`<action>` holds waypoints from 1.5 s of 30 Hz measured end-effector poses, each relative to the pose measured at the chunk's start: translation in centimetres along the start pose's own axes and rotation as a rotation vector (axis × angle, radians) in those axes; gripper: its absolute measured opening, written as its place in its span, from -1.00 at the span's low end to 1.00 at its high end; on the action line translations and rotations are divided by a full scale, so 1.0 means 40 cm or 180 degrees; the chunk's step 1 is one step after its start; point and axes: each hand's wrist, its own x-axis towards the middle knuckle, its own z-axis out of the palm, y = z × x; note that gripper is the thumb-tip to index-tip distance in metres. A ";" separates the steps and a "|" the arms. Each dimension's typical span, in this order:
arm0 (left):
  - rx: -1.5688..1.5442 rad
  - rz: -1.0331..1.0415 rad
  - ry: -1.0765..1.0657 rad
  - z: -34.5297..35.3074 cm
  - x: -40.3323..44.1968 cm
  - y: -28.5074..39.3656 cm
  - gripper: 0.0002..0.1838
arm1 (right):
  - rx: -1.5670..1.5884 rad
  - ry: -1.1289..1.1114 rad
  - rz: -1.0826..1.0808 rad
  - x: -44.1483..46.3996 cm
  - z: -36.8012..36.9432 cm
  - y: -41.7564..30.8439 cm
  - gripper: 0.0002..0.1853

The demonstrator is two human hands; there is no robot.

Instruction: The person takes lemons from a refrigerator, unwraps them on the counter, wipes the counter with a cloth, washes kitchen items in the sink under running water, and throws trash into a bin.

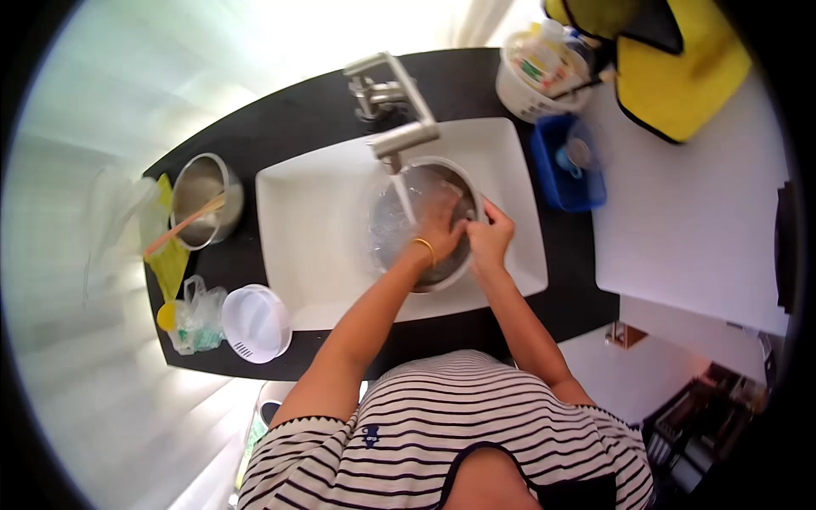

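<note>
A round metal pot (465,270) stands tilted in the white sink (314,229), under the running faucet (406,136). Water (393,223) pours into it and looks clear and rippled. My left hand (439,223), with a gold bangle (426,250) at the wrist, reaches inside the pot; its fingers are smeared by motion. With bent fingers, my right hand (491,236) grips the pot's right rim. Whether the left hand touches anything under the water is hidden.
Left of the sink are a second metal pot (231,204) with wooden sticks (191,223) across it, a white plastic basket (255,321) and a plastic bag (202,313). To the right stand a blue bin (552,183) and a white basket of bottles (520,92). A yellow cloth (680,76) hangs behind.
</note>
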 end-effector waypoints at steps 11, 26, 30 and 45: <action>0.0047 -0.0757 -0.1832 -0.166 -0.111 0.150 -0.34 | -0.0490 -0.0410 -0.1041 0.018 0.003 -0.073 -0.38; -0.6243 -0.1417 0.0049 -0.303 0.071 0.257 -0.62 | -0.2488 -0.0494 -0.3459 -0.213 -0.134 -0.111 -0.71; -0.5833 -0.1743 0.1211 -0.298 0.042 0.254 -0.72 | -0.2230 -0.1480 -0.3621 -0.244 -0.186 -0.127 -0.65; -0.2248 -0.2558 0.1684 -0.122 -0.161 0.093 -0.71 | 0.1398 -0.0763 0.1760 0.069 -0.248 -0.133 -0.53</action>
